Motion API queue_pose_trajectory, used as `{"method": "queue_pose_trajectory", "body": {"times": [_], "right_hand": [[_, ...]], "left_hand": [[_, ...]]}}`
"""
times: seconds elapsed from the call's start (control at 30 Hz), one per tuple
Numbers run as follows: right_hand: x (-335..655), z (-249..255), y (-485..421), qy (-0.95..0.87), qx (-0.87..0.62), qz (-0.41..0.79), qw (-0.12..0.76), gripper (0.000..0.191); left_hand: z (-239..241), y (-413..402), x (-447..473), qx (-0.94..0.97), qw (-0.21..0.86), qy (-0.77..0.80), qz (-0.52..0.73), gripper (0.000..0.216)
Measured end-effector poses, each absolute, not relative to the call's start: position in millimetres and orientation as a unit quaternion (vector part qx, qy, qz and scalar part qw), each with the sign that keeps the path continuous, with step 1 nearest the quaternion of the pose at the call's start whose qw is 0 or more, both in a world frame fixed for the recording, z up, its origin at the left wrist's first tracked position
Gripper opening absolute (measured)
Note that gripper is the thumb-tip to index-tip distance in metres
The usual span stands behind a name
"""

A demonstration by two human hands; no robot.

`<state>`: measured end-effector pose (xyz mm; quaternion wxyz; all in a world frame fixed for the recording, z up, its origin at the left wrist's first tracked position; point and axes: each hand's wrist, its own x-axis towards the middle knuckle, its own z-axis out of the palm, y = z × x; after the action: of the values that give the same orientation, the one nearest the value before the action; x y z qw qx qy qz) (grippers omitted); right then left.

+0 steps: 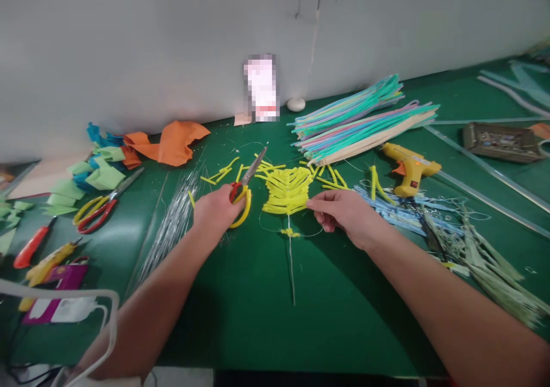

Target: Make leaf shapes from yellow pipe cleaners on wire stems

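As my left hand [218,209] curls round scissors [248,177] at nine o'clock, my right hand [344,212] pinches yellow strips [287,192], seemingly for steadiness.

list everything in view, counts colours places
Leaf-shaped pipe-cleaner piece: one, yellow, centre
Wire stem: one, grey, centre
Pipe-cleaner scraps: many, yellow, centre
Scissors: two, red-and-yellow handles, centre and left
Pipe-cleaner bundles: two, multicoloured, back right
Wires: many, silver, left
Glue gun: one, yellow, right
Long strips: several, translucent, right
Tray: one, brown, right
Thin strips: many, blue, right
Frayed strands: many, green, right
Crumpled paper: several, multicoloured, back left
Handled tools: two, red and yellow, left
Box: one, purple, left
Phone: one, pale-screened, back
Round object: one, white, back
Table: one, green, beneath
Left hand: one, bare, at scissors
Right hand: one, bare, centre
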<state>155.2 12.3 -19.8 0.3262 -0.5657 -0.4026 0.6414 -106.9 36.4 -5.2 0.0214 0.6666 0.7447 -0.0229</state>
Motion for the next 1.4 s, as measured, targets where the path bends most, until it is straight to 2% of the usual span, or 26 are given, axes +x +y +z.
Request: {"method": "queue_pose_trajectory", "body": {"times": [0.4, 0.53, 0.6, 0.67, 0.77, 0.9, 1.2, 1.4], "right_hand": [[154, -20, 12, -0.432, -0.576, 0.622, 0.308, 0.019], [154, -20, 10, -0.428, -0.574, 0.62, 0.321, 0.019], [154, -20, 10, -0.422, -0.561, 0.631, 0.33, 0.019], [155, -20, 9, -0.417, -0.551, 0.636, 0.343, 0.02], [154, -19, 8, -0.41, -0.542, 0.638, 0.362, 0.023], [152, -20, 7, -0.408, -0.525, 0.646, 0.375, 0.022], [149, -22, 7, -0.424, -0.541, 0.621, 0.377, 0.021], [149, -18, 8, -0.441, -0.514, 0.653, 0.339, 0.02]], "left_hand": [[-9, 47, -123, 0.69, -0.017, 0.724, 0.009, 0.044], [-9, 34, -116, 0.754, -0.082, 0.63, 0.17, 0.027], [-8, 23, -106, 0.754, 0.0, 0.592, 0.283, 0.019], [-8, 12, -93, 0.702, 0.168, 0.601, 0.343, 0.019], [-10, 3, -77, 0.601, 0.37, 0.618, 0.346, 0.024], [-15, 2, -69, 0.519, 0.521, 0.583, 0.345, 0.033], [-24, 5, -71, 0.52, 0.54, 0.559, 0.356, 0.031], [-24, 6, -72, 0.488, 0.554, 0.552, 0.387, 0.032]]}}
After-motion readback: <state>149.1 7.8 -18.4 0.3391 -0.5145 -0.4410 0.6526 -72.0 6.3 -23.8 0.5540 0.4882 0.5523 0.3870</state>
